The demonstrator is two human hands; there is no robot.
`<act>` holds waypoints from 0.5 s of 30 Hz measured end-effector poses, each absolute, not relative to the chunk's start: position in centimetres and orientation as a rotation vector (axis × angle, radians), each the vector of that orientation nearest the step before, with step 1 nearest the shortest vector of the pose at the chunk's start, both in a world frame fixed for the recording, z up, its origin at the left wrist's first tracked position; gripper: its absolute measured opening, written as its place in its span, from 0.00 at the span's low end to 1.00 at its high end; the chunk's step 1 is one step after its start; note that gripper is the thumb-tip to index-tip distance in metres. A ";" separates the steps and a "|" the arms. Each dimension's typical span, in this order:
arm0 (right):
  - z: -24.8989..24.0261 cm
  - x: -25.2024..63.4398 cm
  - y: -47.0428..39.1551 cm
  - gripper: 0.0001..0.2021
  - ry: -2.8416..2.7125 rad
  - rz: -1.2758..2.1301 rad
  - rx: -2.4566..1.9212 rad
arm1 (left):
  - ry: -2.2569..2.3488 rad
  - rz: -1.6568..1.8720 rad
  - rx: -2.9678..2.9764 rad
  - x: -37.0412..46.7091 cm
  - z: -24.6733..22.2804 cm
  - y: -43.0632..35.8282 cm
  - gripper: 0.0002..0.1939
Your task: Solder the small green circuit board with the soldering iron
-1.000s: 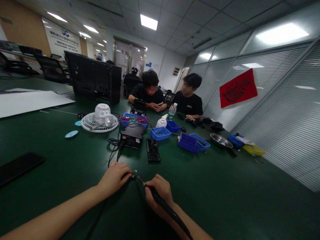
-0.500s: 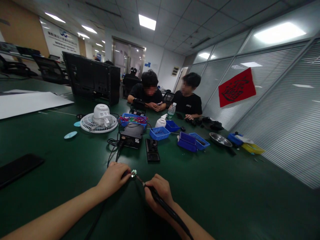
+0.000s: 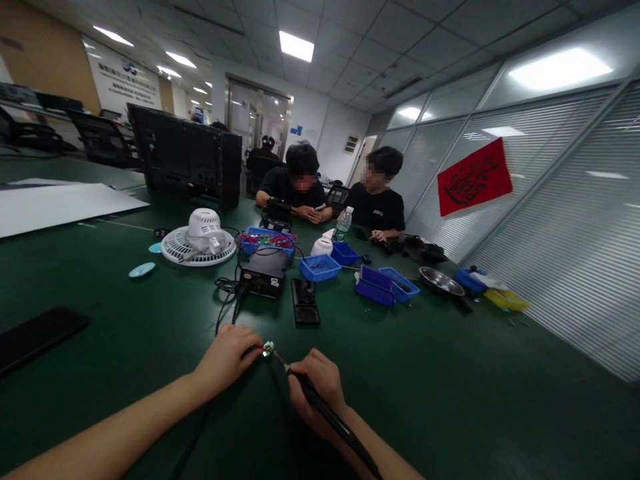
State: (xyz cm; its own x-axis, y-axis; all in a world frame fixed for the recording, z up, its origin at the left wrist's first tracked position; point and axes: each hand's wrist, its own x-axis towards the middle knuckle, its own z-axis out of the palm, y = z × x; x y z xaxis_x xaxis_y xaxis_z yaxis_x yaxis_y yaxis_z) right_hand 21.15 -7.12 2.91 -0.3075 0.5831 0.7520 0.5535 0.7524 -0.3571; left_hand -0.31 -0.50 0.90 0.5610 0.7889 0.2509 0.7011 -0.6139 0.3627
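My left hand (image 3: 231,352) is closed, its thumb and fingertips pinched at the left edge of a small green circuit board (image 3: 269,349). A bit of red shows at those fingertips, perhaps a wire. My right hand (image 3: 320,381) wraps round the black handle of a soldering iron (image 3: 333,419). Its metal tip points up and left and meets the board, though the exact contact spot is too small to make out. Beyond both hands stand a black soldering station (image 3: 264,272) and a black stand with a round holder (image 3: 305,303).
Behind the station, a blue tray (image 3: 245,245) holds coloured wires. More blue trays (image 3: 320,269) and a metal bowl (image 3: 441,281) lie to the right. A white fan part (image 3: 173,248) and a black phone (image 3: 40,337) are leftward. Two people sit across the table.
Both hands stay almost in place, with the iron's tip still at the circuit board. The whole view has shifted very slightly.
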 end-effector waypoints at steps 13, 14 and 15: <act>3.1 21.3 -7.0 0.04 -2.004 0.107 -0.892 | 1.243 0.562 2.563 -0.2 1.0 -0.5 0.07; 3.1 21.2 -7.0 0.04 -1.992 0.136 -0.907 | 1.248 0.563 2.558 -0.3 1.0 -0.5 0.07; 3.2 21.2 -7.1 0.04 -1.974 0.170 -0.928 | 1.245 0.560 2.558 -0.3 1.1 -0.5 0.07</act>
State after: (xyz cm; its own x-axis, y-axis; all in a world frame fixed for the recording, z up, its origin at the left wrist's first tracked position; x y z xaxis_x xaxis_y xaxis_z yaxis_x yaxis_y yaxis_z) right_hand 21.25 -7.07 3.17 -0.2942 0.6677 0.6838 0.5410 0.7062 -0.4567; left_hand -0.26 -0.50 1.09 0.5631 0.7929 0.2329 0.7004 -0.6075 0.3747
